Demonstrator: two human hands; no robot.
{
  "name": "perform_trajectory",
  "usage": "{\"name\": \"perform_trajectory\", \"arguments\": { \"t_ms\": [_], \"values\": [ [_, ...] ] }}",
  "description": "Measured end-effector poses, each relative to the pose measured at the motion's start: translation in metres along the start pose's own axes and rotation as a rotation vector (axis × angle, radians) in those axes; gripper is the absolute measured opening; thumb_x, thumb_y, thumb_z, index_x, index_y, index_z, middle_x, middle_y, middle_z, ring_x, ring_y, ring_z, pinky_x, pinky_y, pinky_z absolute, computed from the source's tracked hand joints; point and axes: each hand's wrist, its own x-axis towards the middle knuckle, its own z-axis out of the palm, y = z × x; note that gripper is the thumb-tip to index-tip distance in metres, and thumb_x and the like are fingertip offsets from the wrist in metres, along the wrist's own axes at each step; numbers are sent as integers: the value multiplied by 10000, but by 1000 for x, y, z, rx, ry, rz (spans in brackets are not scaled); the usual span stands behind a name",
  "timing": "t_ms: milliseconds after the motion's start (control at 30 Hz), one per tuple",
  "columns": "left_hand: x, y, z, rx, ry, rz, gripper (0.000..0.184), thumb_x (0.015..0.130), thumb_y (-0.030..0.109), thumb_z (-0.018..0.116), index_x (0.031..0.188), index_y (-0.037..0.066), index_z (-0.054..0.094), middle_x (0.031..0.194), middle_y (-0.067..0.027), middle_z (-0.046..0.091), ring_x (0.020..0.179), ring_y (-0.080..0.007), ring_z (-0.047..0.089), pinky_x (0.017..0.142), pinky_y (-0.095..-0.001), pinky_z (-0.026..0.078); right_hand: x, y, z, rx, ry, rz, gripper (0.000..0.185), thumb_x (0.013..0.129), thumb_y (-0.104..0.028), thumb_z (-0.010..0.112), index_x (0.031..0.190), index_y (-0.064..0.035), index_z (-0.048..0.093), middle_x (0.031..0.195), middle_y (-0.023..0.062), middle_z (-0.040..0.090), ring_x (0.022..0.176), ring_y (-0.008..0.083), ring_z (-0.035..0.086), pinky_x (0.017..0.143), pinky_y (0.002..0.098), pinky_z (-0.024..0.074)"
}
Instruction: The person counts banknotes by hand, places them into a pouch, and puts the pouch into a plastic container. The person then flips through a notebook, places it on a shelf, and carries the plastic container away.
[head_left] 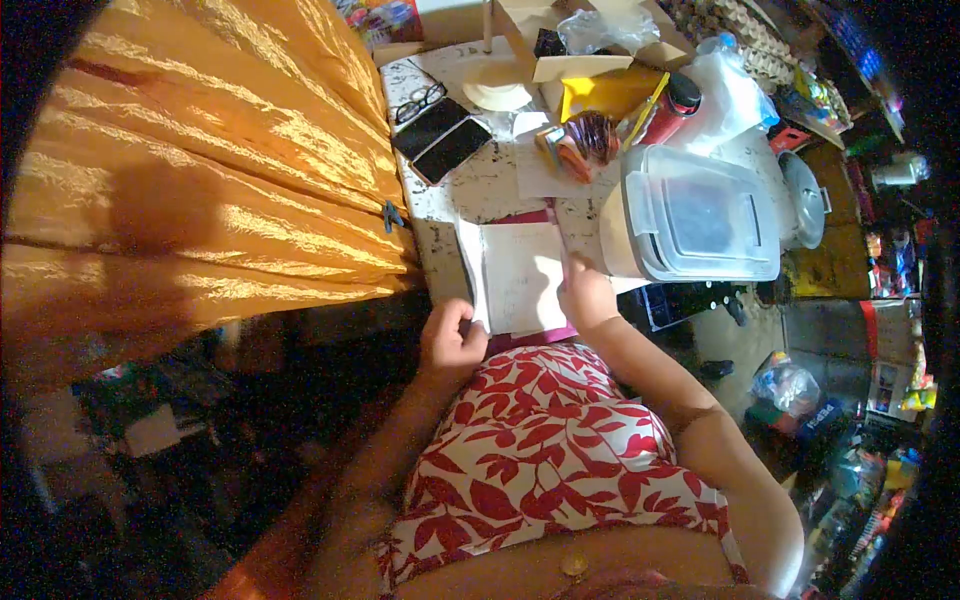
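An open notebook point(524, 275) with faintly marked white pages and a dark pink cover lies on the table in front of me. At its lower left, my left hand point(455, 340) is closed, the curled fingers against the turned-back left pages point(474, 265). Over the right edge of the notebook is my right hand point(590, 292), its fingers drawn together; whatever they may hold is hidden. A shadow falls across the right page beside that hand.
Right of the notebook stands a clear lidded plastic container point(710, 215). Two phones point(450, 150) and eyeglasses point(420, 102) lie at the back left. Behind are a red jar point(672, 108) and a cardboard box point(590, 65). An orange curtain point(230, 150) hangs along the left.
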Motion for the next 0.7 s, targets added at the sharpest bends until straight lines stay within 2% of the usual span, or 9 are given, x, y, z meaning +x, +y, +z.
{"name": "perform_trajectory", "arguments": {
  "t_ms": [133, 233, 267, 300, 367, 400, 467, 500, 700],
  "values": [
    [22, 12, 9, -168, -319, 204, 249, 795, 119, 733, 956, 1, 583, 911, -167, 612, 858, -345, 604, 747, -403, 486, -18, 2, 6, 250, 58, -190, 290, 834, -196, 641, 1052, -36, 536, 1009, 250, 630, 865, 460, 634, 774, 537, 507],
    [27, -34, 29, 125, -327, 298, 405, 780, 272, 766, 1113, 86, 630, 1194, -187, 583, 1022, -372, 590, 878, -473, 470, -15, 49, 36, 370, 254, 157, 247, 835, -214, 640, 954, -4, 585, 994, 262, 616, 883, 456, 604, 773, 530, 487],
    [24, -36, 28, 335, -329, 260, 457, 779, 311, 762, 1169, 112, 630, 1284, -206, 548, 1097, -395, 562, 937, -504, 446, -1, 95, 87, 702, 181, 346, 300, 839, -250, 636, 1020, -13, 602, 971, 270, 608, 922, 439, 606, 745, 514, 496],
    [21, -40, 31, 333, -326, 266, 457, 779, 311, 762, 1169, 112, 630, 1284, -206, 548, 1097, -395, 562, 937, -504, 446, -15, 86, 74, 606, 152, 292, 346, 856, -295, 633, 1050, -9, 605, 961, 249, 623, 896, 419, 623, 712, 506, 504],
    [18, -45, 39, 607, -480, 39, 564, 785, 345, 744, 1300, 199, 568, 1457, -188, 419, 1238, -494, 435, 1014, -561, 404, -36, 41, 22, 1170, -65, 767, 421, 935, -352, 592, 1126, 23, 597, 960, 188, 660, 820, 348, 668, 638, 476, 532],
    [19, -45, 42, 605, -471, 49, 564, 785, 345, 744, 1300, 199, 568, 1457, -188, 419, 1238, -494, 435, 1014, -561, 404, -33, 48, 36, 1556, -308, 705, 389, 958, -282, 597, 1149, 56, 580, 1009, 169, 668, 795, 305, 681, 648, 446, 559],
    [23, -45, 45, 599, -573, -6, 623, 783, 341, 749, 1350, 213, 525, 1507, -191, 355, 1278, -514, 392, 1061, -560, 369, -42, 36, 25, 1389, -389, 536, 412, 939, -300, 618, 1164, 42, 571, 1083, 158, 655, 910, 287, 666, 737, 416, 573],
    [24, -45, 45, 559, -565, -8, 619, 780, 333, 753, 1342, 191, 534, 1481, -211, 383, 1280, -487, 406, 1072, -565, 340, -38, 40, 28, 1462, -524, 363, 404, 884, -194, 695, 1191, 30, 559, 1079, 152, 656, 936, 267, 666, 760, 399, 589],
    [20, -93, 55, 327, -239, 163, 721, 685, 237, 835, 1313, 75, 521, 1379, -222, 458, 1275, -402, 434, 1067, -522, 320, -17, 24, 25, 1148, -353, 55, 512, 826, -14, 704, 1303, -30, 516, 1171, 119, 640, 987, 223, 647, 851, 369, 546]
  ]
}}
